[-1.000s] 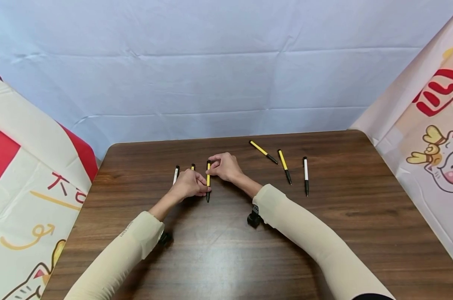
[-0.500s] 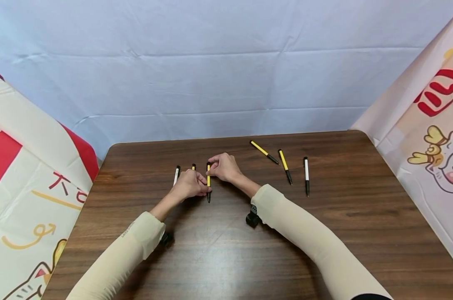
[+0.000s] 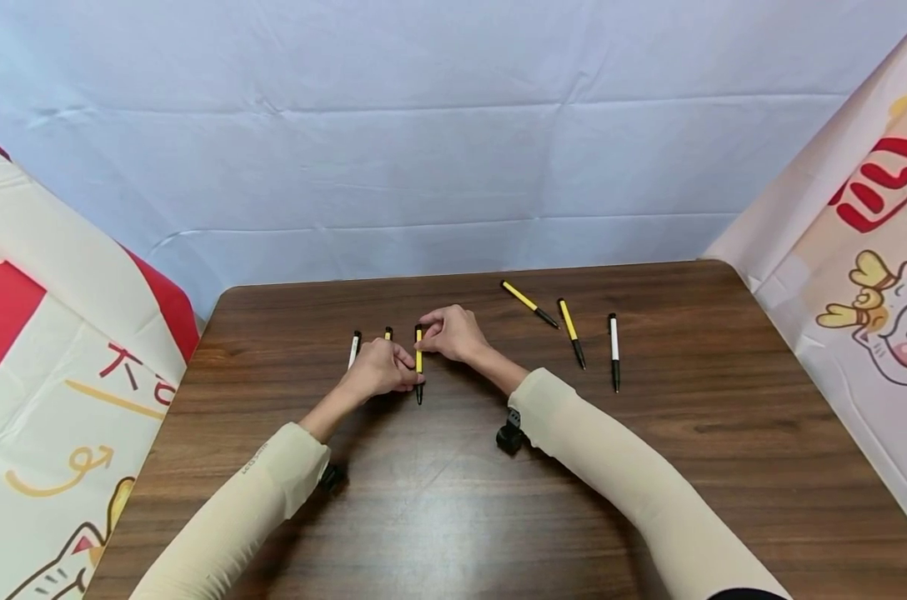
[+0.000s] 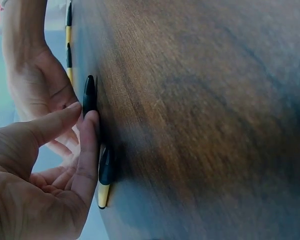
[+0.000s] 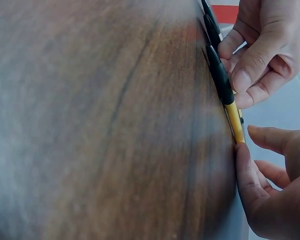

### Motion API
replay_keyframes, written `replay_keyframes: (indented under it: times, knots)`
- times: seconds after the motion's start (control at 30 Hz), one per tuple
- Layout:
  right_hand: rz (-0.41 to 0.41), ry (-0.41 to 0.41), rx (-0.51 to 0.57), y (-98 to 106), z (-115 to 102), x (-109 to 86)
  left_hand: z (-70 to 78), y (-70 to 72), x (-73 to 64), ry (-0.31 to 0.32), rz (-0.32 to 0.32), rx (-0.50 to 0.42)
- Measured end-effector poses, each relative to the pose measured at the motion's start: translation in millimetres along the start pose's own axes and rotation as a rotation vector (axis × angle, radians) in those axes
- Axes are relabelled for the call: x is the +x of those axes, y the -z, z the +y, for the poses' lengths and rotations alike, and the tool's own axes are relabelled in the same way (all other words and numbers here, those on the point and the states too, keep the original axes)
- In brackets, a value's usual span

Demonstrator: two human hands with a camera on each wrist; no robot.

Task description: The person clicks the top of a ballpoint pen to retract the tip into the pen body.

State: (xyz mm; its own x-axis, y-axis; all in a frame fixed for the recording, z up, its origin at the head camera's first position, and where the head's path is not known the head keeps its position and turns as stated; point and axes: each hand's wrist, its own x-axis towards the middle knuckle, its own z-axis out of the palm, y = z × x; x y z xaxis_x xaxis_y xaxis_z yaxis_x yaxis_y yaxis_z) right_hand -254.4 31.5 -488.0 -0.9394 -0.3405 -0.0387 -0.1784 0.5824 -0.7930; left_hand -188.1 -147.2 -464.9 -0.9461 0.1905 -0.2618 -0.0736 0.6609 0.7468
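While both my hands are on one yellow pen [image 3: 419, 361], its black tip points back toward me and its far end points away. My left hand [image 3: 376, 367] pinches it near the black tip between thumb and finger, and my right hand [image 3: 456, 335] pinches it near the far end with thumb and fingertip. The pen lies flat over the wooden counter [image 3: 438, 517], but I cannot tell whether its whole length touches the wood. Just left of that pen is a second yellow pen [image 3: 388, 335], mostly covered by my left hand in the head view, and further left of it is a white pen [image 3: 353, 348], also partly covered. Well to its right lie three more: a slanted yellow pen [image 3: 528, 304] set a little farther from me, then a steeper yellow pen [image 3: 571, 333], and furthest right a white pen with a black grip [image 3: 613, 350], nearly straight. On the near side of the held pen my arms come in under cream sleeves [image 3: 611, 467], a small black camera [image 3: 509, 437] showing at each cuff. Beyond the pen, past the counter's far edge, hangs a pale cloth [image 3: 453, 167].
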Motion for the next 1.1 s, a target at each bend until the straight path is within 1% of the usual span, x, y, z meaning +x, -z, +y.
replay_keyframes:
  times: [0.13, 0.33, 0.4, 0.5, 0.63, 0.77, 0.87, 1.1]
  knots:
    - [-0.004, -0.011, 0.007, 4, 2, -1.5, -0.3, 1.8, -0.1, -0.027, 0.008, 0.002]
    - [-0.018, -0.029, 0.051, 15, 7, -5.1, 3.7, 5.6, 0.7, -0.066, 0.032, -0.073]
    - [-0.033, -0.023, 0.076, 20, 9, -6.5, 5.2, 6.1, 2.2, -0.072, 0.039, -0.088]
    - [-0.055, -0.02, 0.129, 29, 12, -8.1, 7.8, 6.3, 5.3, -0.078, 0.053, -0.08]
    - [-0.052, -0.033, 0.17, 44, 18, -9.4, 13.8, 5.4, 9.3, -0.079, 0.073, -0.106]
    - [-0.034, -0.043, 0.19, 60, 24, -10.4, 21.2, 2.6, 13.3, -0.079, 0.066, -0.182]
    - [-0.031, -0.041, 0.198, 71, 28, -11.1, 26.2, 0.7, 15.7, -0.075, 0.057, -0.208]
    - [0.005, -0.052, 0.166, 94, 41, -11.0, 36.1, -6.1, 24.8, -0.081, 0.032, -0.288]
